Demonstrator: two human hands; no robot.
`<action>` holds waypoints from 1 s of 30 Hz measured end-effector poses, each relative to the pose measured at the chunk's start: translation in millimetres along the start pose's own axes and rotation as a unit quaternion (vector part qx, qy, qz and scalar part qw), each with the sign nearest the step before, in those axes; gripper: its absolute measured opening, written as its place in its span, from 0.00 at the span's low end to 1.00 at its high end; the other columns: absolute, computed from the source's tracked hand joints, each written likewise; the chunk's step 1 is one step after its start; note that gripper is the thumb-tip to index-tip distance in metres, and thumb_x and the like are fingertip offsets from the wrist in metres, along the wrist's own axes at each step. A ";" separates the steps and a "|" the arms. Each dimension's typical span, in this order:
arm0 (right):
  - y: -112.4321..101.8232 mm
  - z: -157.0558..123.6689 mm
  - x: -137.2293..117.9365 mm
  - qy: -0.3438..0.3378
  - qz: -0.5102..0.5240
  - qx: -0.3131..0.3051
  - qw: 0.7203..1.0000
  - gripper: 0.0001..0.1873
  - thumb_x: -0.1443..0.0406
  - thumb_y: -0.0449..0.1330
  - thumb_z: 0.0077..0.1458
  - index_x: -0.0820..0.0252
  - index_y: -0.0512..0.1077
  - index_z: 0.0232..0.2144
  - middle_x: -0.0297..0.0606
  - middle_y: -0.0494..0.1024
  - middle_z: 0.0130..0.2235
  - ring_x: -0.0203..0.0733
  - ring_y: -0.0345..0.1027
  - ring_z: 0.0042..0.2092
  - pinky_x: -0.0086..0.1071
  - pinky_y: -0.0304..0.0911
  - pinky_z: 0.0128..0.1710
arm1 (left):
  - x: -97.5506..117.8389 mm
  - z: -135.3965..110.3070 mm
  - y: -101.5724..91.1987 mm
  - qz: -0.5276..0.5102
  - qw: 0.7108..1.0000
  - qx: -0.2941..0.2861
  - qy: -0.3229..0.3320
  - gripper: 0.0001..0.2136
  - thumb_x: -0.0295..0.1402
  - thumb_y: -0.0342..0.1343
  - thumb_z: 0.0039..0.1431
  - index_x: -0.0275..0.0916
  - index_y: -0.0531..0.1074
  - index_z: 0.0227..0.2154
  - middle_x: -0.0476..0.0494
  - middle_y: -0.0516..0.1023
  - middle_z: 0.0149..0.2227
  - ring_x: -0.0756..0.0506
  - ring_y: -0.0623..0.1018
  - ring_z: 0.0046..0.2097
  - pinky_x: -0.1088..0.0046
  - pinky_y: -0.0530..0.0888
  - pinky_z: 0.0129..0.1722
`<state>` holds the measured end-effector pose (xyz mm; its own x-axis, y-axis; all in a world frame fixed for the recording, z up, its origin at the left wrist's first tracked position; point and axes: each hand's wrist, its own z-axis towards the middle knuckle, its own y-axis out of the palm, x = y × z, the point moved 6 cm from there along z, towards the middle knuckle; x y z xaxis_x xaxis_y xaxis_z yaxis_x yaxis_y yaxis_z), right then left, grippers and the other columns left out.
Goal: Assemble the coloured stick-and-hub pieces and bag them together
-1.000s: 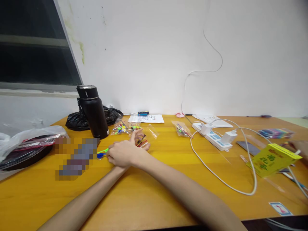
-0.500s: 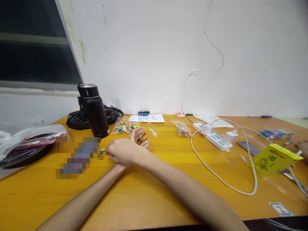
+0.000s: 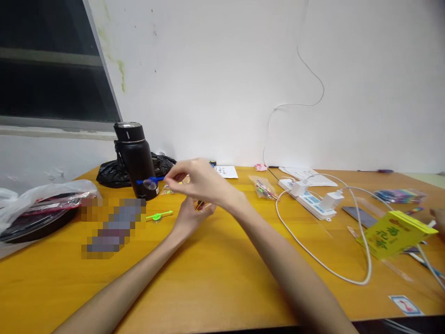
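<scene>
My right hand [image 3: 200, 182] is raised above the yellow-orange table [image 3: 208, 278] and pinches the end of a small blue plastic stick [image 3: 150, 183], which points left in front of the black flask [image 3: 136, 160]. Beneath it my left hand [image 3: 189, 217] rests on the table. Its fingers are closed on a small clear bag of coloured sticks [image 3: 200, 204], partly hidden by my right wrist. A green plastic stick [image 3: 159, 215] lies loose on the table left of my left hand.
Behind the flask are a black bag [image 3: 111, 174] and more clear packets [image 3: 264, 188]. A white power strip [image 3: 313, 199] with chargers and a looping cable [image 3: 347, 276] lies at right, beside a yellow booklet [image 3: 392, 234]. Another person's hand [image 3: 438, 215] shows at the right edge.
My right hand has lifted off the table, taking the blue stick up with it. The green stick stays lying on the table. My left hand is now uncovered.
</scene>
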<state>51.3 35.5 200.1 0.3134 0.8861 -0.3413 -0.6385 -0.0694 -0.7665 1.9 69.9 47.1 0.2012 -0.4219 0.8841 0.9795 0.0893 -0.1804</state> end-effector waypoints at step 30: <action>-52.6 -32.4 49.3 0.151 -0.122 -0.066 0.979 0.15 0.65 0.54 0.60 0.64 0.74 0.25 0.34 0.73 0.24 0.32 0.55 0.26 0.30 0.48 0.29 | 1.0 -2.7 -1.6 -0.056 0.998 -0.004 0.017 0.26 0.38 0.65 0.56 0.46 0.64 0.56 0.40 0.75 0.54 0.41 0.73 0.59 0.57 0.67 0.62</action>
<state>123.1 68.1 205.9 0.6521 0.7087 -0.2695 -0.4284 0.0512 -0.9021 0.6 67.0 47.0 0.0898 -0.4586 0.8841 0.9959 0.0330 -0.0840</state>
